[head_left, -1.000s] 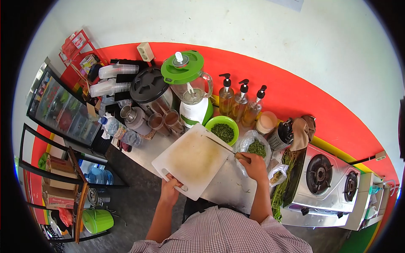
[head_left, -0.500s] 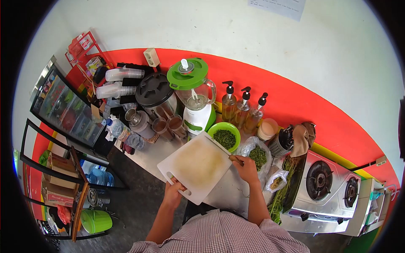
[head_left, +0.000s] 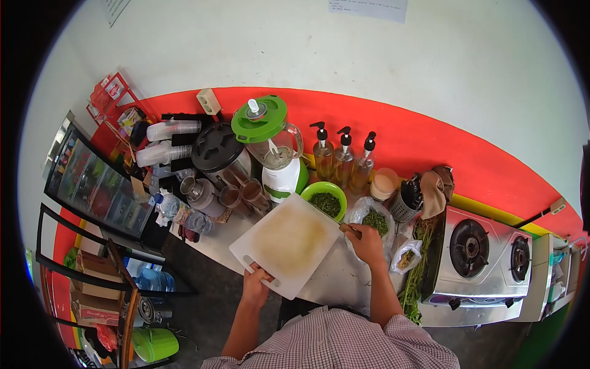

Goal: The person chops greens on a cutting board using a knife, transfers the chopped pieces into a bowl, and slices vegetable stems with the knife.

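On the bench [head_left: 329, 286], a stove [head_left: 458, 283] stands toward the right edge. A white cutting board [head_left: 286, 243] extends over the front edge. Between it and the back edge, a green bowl [head_left: 343, 198] contains chopped leaves [head_left: 324, 203]. The left hand [head_left: 255, 286] grasps the board with its fingers by the near side. The right hand [head_left: 365, 242] has fingers closed around a knife [head_left: 345, 227], along the board's far right side.

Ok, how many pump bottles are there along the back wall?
3, in a row: the left bottle nearest the blender, the middle bottle, and the right bottle nearest the pale round container. I see no sign of others hidden.
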### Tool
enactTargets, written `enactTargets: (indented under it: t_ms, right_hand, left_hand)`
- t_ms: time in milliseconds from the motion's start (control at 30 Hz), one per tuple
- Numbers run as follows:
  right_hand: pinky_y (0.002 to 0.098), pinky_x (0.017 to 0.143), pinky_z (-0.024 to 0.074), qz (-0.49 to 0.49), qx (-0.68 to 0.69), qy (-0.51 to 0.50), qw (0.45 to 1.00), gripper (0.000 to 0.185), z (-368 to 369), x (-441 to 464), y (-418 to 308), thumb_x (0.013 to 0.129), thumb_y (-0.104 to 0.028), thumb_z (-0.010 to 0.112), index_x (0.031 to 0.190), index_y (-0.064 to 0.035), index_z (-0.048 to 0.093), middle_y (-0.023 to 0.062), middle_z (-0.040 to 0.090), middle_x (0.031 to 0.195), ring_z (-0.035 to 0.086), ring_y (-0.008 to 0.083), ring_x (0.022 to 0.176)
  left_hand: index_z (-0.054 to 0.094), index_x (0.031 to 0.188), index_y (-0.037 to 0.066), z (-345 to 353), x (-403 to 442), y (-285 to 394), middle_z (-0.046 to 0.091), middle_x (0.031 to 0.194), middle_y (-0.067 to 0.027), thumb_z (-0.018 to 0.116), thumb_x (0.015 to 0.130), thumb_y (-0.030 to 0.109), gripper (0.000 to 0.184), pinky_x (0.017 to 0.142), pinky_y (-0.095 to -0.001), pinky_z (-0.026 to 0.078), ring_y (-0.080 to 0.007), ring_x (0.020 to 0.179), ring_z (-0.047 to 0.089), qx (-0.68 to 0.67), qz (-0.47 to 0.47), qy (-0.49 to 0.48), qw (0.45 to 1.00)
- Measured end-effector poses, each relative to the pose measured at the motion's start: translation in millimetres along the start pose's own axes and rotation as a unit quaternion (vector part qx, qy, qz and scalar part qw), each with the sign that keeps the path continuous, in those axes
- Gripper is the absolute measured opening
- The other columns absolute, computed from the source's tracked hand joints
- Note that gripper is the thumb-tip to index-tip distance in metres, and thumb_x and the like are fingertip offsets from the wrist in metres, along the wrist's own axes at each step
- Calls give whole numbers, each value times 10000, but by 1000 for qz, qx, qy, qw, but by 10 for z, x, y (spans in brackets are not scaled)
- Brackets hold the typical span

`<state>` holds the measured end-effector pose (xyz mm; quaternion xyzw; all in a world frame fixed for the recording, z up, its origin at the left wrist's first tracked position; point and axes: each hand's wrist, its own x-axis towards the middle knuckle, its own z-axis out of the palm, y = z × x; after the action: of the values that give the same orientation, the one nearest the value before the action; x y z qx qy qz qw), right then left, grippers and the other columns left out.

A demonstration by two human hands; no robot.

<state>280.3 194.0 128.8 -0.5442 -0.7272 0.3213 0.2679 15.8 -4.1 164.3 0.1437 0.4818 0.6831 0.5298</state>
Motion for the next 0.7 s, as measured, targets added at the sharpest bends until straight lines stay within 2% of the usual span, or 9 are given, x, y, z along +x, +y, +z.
enactTargets:
  t_ms: [100, 200, 300, 400, 500, 567, 600, 667, 700]
  right_hand:
    - [384, 767, 553, -51, 111, -66, 990, 342, -194, -254, -165, 861, -235, 761, 1154, -59, 743, 194, 735, 945, 719, 302, 851]
    - [371, 754, 548, -111, 166, -204, 959, 335, -362, -422, -311, 867, -239, 760, 1147, -57, 744, 189, 727, 949, 707, 293, 832]
    - [368, 758, 545, -112, 148, -192, 964, 325, -302, -502, -168, 875, -232, 755, 1150, -59, 741, 174, 728, 975, 695, 284, 824]
    - [374, 747, 542, -86, 48, -67, 993, 324, -199, -455, 60, 876, -234, 757, 1149, -61, 740, 156, 734, 949, 687, 279, 803]
    - [347, 717, 556, -56, -14, 36, 998, 290, -177, -415, 97, 918, -207, 723, 1142, -22, 732, 132, 737, 911, 693, 194, 744]
    - [333, 607, 540, 109, 141, -62, 982, 309, -189, -394, 84, 975, -226, 663, 1169, 13, 692, 120, 719, 842, 667, 163, 643]
    - [333, 607, 540, 115, 140, -56, 982, 309, -156, -399, 102, 975, -226, 663, 1169, 13, 692, 120, 719, 842, 667, 163, 643]
    - [304, 533, 512, 191, 370, -91, 904, 336, -27, -374, 140, 1018, -245, 612, 1204, 33, 638, 113, 704, 826, 648, 142, 607]
    - [295, 523, 513, 203, 390, -112, 891, 336, 6, -343, 136, 1047, -256, 567, 1229, 25, 595, 108, 700, 824, 650, 164, 608]
  left_hand:
    - [630, 1095, -40, -20, 27, -36, 675, 1007, -109, 471, 686, -15, 439, 889, -357, 531, -225, 949, 656, -10, -1, -5, 1000]
    - [613, 1017, -38, 127, 36, 44, 641, 914, -93, 477, 708, -32, 338, 826, -353, 528, -211, 825, 631, -8, 3, 17, 1000]
    - [602, 974, -11, 129, 67, 20, 620, 875, -71, 485, 713, -29, 287, 804, -330, 518, -182, 796, 605, -14, 6, 42, 999]
    - [591, 951, 9, 67, 93, -35, 602, 851, -55, 490, 721, -28, 255, 786, -311, 508, -155, 763, 578, -10, 14, 31, 999]
    - [602, 1115, -22, -75, 107, -28, 639, 1009, -93, 478, 690, -14, 442, 903, -363, 532, -202, 926, 630, -22, -3, 14, 1000]
    - [617, 1051, -45, -33, 57, 68, 654, 933, -98, 477, 691, -11, 388, 785, -337, 548, -188, 806, 635, 39, 7, 8, 999]
    - [617, 1051, -45, -30, 36, 99, 654, 933, -98, 477, 691, -11, 388, 785, -337, 548, -188, 806, 635, 40, 2, 1, 999]
    - [630, 978, -68, -38, -13, 151, 653, 836, -86, 474, 688, -10, 334, 647, -304, 521, -168, 671, 613, 134, 54, -20, 989]
    - [643, 968, -87, -14, -28, 167, 652, 797, -75, 466, 714, -22, 316, 582, -269, 476, -134, 626, 589, 158, 86, -34, 983]
